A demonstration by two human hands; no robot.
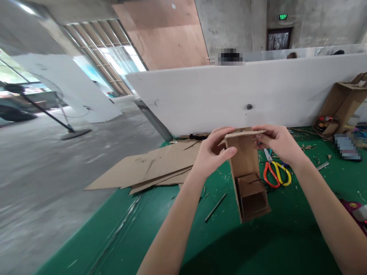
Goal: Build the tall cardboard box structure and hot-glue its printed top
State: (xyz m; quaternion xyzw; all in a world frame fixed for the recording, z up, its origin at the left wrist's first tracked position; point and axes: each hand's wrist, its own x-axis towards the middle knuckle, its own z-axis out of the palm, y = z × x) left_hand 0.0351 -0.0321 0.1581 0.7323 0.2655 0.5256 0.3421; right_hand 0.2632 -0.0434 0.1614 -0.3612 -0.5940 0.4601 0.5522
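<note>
A tall cardboard box (243,156) with an open front stands between my hands, tilted slightly. A smaller open cardboard compartment (251,183) sits in its lower end, and a thin dark cord sticks out near it. My left hand (213,152) grips the upper left corner, thumb in front and fingers behind the top. At the upper right, my right hand (272,139) pinches the edge of the top flap. Scissors (277,173) with one red and one yellow handle lie just right of the box.
Flat cardboard sheets (160,164) lie at the left on the green table (114,229). A dark thin stick (215,208) rests left of the box. Another cardboard box (334,103), a blurred phone (347,147) and scraps are at the right. A white partition (200,95) stands behind.
</note>
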